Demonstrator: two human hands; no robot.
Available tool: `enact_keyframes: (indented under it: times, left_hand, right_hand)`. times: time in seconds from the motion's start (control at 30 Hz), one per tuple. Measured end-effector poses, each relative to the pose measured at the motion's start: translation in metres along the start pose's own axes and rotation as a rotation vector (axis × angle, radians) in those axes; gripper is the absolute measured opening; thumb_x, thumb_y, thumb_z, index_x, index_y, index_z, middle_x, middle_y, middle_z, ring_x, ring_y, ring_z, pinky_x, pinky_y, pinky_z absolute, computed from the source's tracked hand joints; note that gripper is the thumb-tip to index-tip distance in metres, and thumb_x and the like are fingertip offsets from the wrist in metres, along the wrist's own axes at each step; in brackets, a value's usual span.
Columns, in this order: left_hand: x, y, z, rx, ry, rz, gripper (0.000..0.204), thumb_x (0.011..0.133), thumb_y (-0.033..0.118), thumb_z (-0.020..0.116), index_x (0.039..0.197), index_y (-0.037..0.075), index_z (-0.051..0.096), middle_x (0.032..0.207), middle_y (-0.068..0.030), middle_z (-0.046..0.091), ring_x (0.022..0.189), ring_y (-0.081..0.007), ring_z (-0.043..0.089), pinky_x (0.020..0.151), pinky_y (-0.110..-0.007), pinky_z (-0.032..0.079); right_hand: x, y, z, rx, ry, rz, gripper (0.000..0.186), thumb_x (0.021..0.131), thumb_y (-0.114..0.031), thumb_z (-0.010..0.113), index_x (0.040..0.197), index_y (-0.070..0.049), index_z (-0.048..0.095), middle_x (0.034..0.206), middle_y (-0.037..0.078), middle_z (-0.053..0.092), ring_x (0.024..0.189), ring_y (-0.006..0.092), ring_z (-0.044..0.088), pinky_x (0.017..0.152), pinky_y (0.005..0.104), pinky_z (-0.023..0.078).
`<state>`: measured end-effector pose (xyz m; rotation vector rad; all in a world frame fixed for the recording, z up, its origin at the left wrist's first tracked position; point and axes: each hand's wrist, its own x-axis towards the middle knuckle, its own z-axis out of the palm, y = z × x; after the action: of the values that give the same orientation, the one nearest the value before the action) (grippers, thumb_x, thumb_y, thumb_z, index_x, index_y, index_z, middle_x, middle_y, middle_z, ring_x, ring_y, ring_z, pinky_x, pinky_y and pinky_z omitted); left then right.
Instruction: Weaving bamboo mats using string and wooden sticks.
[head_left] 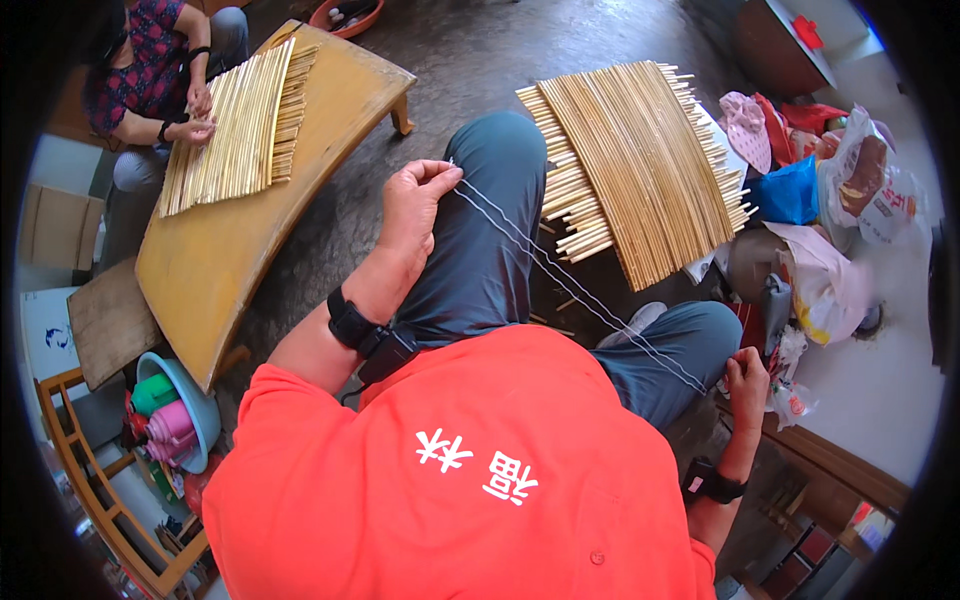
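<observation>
L hand (412, 205) up at 11 o'clock, pinching white thread (645, 344), thumb to fingertip! It runs dbl'd twd 4 o'clock, where R hand (747, 382) sits curled nr its end; can't tell if gripping. Stick mat (645, 165) lies at 2 o'clock.

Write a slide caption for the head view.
White thread runs from the left hand toward the right hand, with slender sticks stacked ahead.
</observation>
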<state>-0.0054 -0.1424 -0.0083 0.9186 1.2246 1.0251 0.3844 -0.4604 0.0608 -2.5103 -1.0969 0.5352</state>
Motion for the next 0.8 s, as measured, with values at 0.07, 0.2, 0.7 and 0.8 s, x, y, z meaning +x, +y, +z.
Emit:
enact_keyframes:
  times: [0.07, 0.2, 0.7, 0.8]
  left_hand:
    - [0.001, 0.001, 0.001, -0.027, -0.007, 0.094, 0.01, 0.076, 0.003, 0.069, 0.084, 0.002, 0.063, 0.084, -0.0036, 0.062, 0.076, -0.0088, 0.055, 0.072, -0.022, 0.044]
    - [-0.002, 0.018, 0.008, -0.151, -0.16, 0.292, 0.006, 0.079, -0.001, 0.064, 0.083, 0.002, 0.061, 0.09, -0.0074, 0.063, 0.079, -0.0104, 0.058, 0.074, -0.021, 0.046]
    - [-0.063, 0.071, 0.09, 0.173, -0.97, 0.019, 0.01, 0.081, 0.006, 0.066, 0.08, 0.003, 0.056, 0.065, 0.0009, 0.056, 0.051, -0.0011, 0.045, 0.044, -0.016, 0.033]
    - [-0.066, 0.065, 0.096, 0.229, -0.958, 0.215, 0.009, 0.081, 0.005, 0.066, 0.08, 0.002, 0.057, 0.065, 0.0035, 0.054, 0.056, 0.0007, 0.045, 0.047, -0.015, 0.034]
  right_hand:
    - [-0.001, 0.0, 0.001, 0.025, 0.011, -0.03, 0.012, 0.079, -0.001, 0.06, 0.08, -0.001, 0.048, 0.064, 0.009, 0.052, 0.051, 0.0174, 0.05, 0.05, 0.0295, 0.041]
    - [0.0, -0.016, -0.001, -0.312, 0.041, -0.127, 0.017, 0.076, -0.006, 0.064, 0.087, -0.003, 0.051, 0.08, 0.012, 0.055, 0.066, 0.0304, 0.056, 0.058, 0.0373, 0.045]
    - [0.015, -0.208, 0.04, 0.596, -0.21, -0.72, 0.016, 0.078, -0.009, 0.07, 0.088, -0.001, 0.06, 0.075, -0.001, 0.053, 0.063, 0.0024, 0.048, 0.049, 0.0174, 0.036]
    - [0.018, -0.211, 0.052, 0.711, -0.255, -0.653, 0.014, 0.079, -0.009, 0.069, 0.087, -0.001, 0.06, 0.072, -0.002, 0.054, 0.06, 0.0013, 0.046, 0.048, 0.0164, 0.035]
